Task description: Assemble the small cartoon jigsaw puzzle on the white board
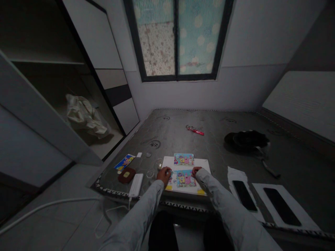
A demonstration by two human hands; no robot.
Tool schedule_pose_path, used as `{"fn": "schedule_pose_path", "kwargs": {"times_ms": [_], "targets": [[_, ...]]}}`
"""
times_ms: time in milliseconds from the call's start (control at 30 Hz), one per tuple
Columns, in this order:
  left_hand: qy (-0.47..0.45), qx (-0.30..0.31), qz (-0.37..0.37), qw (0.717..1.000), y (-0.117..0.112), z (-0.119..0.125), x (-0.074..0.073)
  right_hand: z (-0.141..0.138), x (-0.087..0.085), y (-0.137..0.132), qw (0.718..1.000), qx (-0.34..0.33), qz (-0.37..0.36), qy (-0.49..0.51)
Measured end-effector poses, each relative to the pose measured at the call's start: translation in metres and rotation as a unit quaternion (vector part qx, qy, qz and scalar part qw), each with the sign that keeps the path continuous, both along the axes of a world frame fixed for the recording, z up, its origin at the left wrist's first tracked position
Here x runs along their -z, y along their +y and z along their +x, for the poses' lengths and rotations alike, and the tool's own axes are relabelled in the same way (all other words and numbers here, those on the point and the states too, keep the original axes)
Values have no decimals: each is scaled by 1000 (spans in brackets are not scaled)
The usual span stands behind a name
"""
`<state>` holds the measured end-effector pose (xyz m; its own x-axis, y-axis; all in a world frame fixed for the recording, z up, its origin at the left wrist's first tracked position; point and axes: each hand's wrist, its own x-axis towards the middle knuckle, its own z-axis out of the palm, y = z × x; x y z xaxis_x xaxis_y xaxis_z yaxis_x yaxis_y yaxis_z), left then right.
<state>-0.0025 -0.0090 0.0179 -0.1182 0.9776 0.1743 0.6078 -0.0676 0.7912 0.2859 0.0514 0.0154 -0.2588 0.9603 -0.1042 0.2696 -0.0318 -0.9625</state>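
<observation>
A nearly rectangular jigsaw puzzle point(186, 178) with colourful cartoon figures lies on a white board point(205, 165) at the mattress's front edge. Small loose pieces point(172, 180) sit along its left side. My left hand point(164, 175) is over the board's left edge, fingers curled together by these pieces; whatever is in them is too small to make out. At the puzzle's upper right edge, my right hand point(196, 170) has its fingertips pinched together, and what they hold is hidden. Just behind the puzzle lies a matching picture card point(184, 159).
Left of the board are clear round containers point(150, 174), a white power bank point(136, 185) with a cable, a brown case point(127, 175) and a blue-yellow card point(125, 162). Two phones point(244, 195) lie at right. Further back are a red strap point(195, 130) and a black cap-like item point(247, 140).
</observation>
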Motion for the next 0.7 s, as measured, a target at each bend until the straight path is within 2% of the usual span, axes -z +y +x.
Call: {"fn": "schedule_pose_path", "kwargs": {"times_ms": [200, 500, 700], "targets": [[-6, -14, -19, 1000, -2, -2, -3, 1, 1, 0, 1000, 0, 3, 2], [4, 25, 23, 999, -1, -4, -2, -1, -3, -1, 1000, -9, 2, 7], [-8, -21, -5, 1000, -3, 0, -4, 2, -6, -1, 1000, -13, 15, -4]]}}
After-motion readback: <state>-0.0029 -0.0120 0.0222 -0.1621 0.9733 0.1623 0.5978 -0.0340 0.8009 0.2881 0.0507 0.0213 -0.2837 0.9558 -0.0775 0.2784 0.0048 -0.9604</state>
